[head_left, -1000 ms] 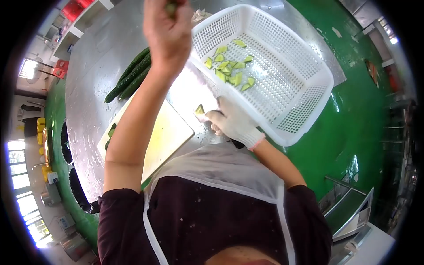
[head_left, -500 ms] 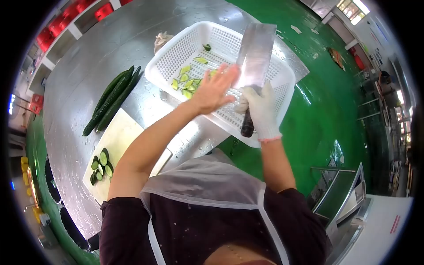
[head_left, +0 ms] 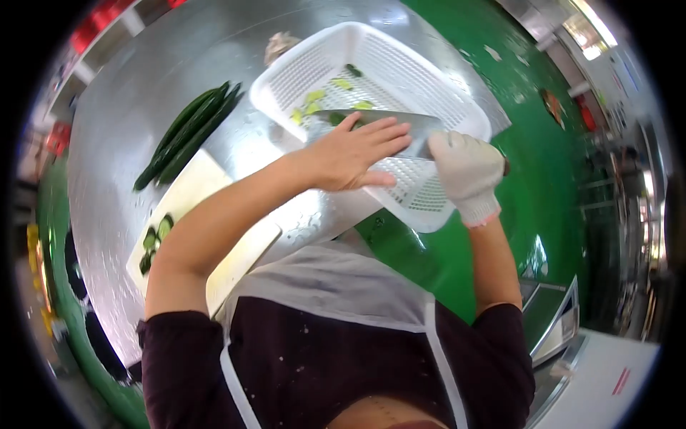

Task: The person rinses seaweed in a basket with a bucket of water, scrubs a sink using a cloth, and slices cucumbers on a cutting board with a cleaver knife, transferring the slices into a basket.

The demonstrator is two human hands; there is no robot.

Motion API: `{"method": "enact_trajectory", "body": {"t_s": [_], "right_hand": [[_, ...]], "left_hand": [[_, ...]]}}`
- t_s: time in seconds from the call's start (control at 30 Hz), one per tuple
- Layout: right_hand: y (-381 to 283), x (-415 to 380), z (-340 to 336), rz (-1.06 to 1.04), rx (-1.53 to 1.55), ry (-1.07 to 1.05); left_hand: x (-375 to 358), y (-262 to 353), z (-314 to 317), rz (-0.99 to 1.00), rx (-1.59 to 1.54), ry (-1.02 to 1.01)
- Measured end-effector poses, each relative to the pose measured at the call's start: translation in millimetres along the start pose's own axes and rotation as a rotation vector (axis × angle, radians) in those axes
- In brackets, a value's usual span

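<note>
My left hand (head_left: 357, 154) is bare, fingers spread, against or just over the blade of the cleaver (head_left: 421, 130). In my right hand (head_left: 466, 168), which wears a white glove, is the cleaver's handle; the blade lies across the white perforated basket (head_left: 268, 96), pointing left. Light green cucumber slices (head_left: 314, 95) lie in the basket, partly hidden by the blade and my left hand. A small dark green piece (head_left: 354, 70) sits near the basket's far side.
Whole cucumbers (head_left: 189, 136) lie left on the metal table (head_left: 107, 179). Several cut pieces (head_left: 151, 239) rest on the cutting board (head_left: 246, 261), partly behind my left arm. A crumpled cloth-like item (head_left: 280, 46) is behind the basket. Green floor (head_left: 550, 186) shows right.
The cleaver has turned from upright to nearly level across the basket. My right hand has moved right, my left hand slightly lower. The view has shifted a little.
</note>
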State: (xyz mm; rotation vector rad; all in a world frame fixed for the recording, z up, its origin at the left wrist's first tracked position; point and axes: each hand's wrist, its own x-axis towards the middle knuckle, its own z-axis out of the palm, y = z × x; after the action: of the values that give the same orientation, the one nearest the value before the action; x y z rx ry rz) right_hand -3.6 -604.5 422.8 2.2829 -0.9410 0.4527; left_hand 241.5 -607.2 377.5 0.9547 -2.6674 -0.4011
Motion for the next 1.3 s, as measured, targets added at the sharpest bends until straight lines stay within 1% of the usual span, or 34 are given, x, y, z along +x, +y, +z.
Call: {"method": "enact_trajectory", "body": {"t_s": [0.03, 0.13, 0.23, 0.33, 0.37, 0.4, 0.43, 0.47, 0.5, 0.53, 0.57, 0.6, 0.67, 0.7, 0.73, 0.8, 0.9, 1.0, 1.03, 1.13, 1.17, 1.23, 1.27, 1.3], "right_hand": [[-4.5, 5.2, -2.7, -0.015, -0.006, 0.002], [-15.4, 16.4, -8.7, -0.050, -0.024, 0.016], [-26.3, 22.4, -8.2, -0.015, -0.014, 0.023], [-34.2, 24.8, 0.2, 0.101, 0.064, 0.032], [-37.4, 25.1, 1.9, 0.150, 0.098, 0.045], [-40.4, 26.0, 1.9, 0.201, 0.128, 0.056], [-44.7, 29.0, 1.2, 0.296, 0.218, 0.027], [-53.2, 34.0, 0.4, 0.392, 0.311, 0.001], [-63.6, 39.1, 1.1, 0.491, 0.407, -0.027], [-75.1, 43.6, 4.0, 0.594, 0.618, -0.083], [-86.2, 48.5, 5.9, 0.697, 0.826, -0.141], [-96.4, 53.2, 5.5, 0.792, 1.031, -0.200], [-130.4, 62.1, -2.5, 0.900, 1.258, -0.312], [-143.8, 64.8, -7.0, 0.954, 1.369, -0.364], [-151.8, 61.0, -5.9, 0.934, 1.381, -0.407], [-166.2, 35.7, 8.8, 0.895, 1.400, -0.494], [-172.0, -21.0, 40.9, 0.710, 1.100, -0.652], [-180.0, -31.4, 31.1, 0.592, 0.811, -0.711], [-181.9, -29.3, 26.7, 0.615, 0.746, -0.767], [-186.5, -44.7, 38.4, 0.635, 0.726, -0.759], [-188.2, -45.4, 39.8, 0.639, 0.698, -0.783], [-190.2, -45.0, 43.3, 0.644, 0.643, -0.829], [-188.2, -45.4, 46.1, 0.635, 0.662, -0.835], [-185.6, -45.9, 48.7, 0.625, 0.682, -0.841]], "left_hand": [[-4.5, -10.4, 0.9, -0.059, -0.069, -0.041], [-40.5, -57.0, -1.8, -0.298, -0.048, -0.017], [-84.2, -93.5, -12.0, -0.443, -0.240, 0.173], [-110.7, -111.8, -20.6, -0.674, -0.662, 0.597], [-130.8, -102.3, -30.8, -0.633, -0.640, 0.709], [-147.1, -99.4, -31.1, -0.726, -0.615, 0.814], [-166.6, -95.6, -33.4, -0.809, -0.630, 0.872], [-189.9, -92.9, -29.7, -0.813, -0.621, 0.981], [-220.4, -100.8, -18.5, -0.832, -0.547, 1.061], [-245.4, -99.3, -9.5, -0.917, -0.433, 1.129], [-266.5, -101.8, -1.7, -1.086, -0.291, 1.107], [-276.1, -105.7, 8.5, -1.122, -0.240, 1.046], [-285.5, -118.9, 24.1, -1.175, -0.137, 0.936], [-279.7, -121.0, 24.7, -1.101, -0.073, 0.843], [-271.6, -123.3, 24.6, -1.067, -0.018, 0.680], [-255.2, -142.1, 44.7, -0.994, 0.169, 0.515], [-221.7, -157.2, 46.2, -1.122, 0.124, 0.153], [-205.3, -183.3, 62.8, -1.094, 0.328, -0.072], [-201.1, -191.9, 68.2, -1.099, 0.369, -0.029], [-194.4, -213.7, 67.2, -1.215, 0.245, 0.058], [-193.0, -222.9, 63.4, -1.224, 0.115, 0.140], [-182.1, -229.9, 64.8, -1.040, 0.080, 0.254], [-177.8, -231.6, 65.6, -0.949, 0.061, 0.309], [-174.2, -231.3, 70.4, -0.920, 0.102, 0.264]]}}
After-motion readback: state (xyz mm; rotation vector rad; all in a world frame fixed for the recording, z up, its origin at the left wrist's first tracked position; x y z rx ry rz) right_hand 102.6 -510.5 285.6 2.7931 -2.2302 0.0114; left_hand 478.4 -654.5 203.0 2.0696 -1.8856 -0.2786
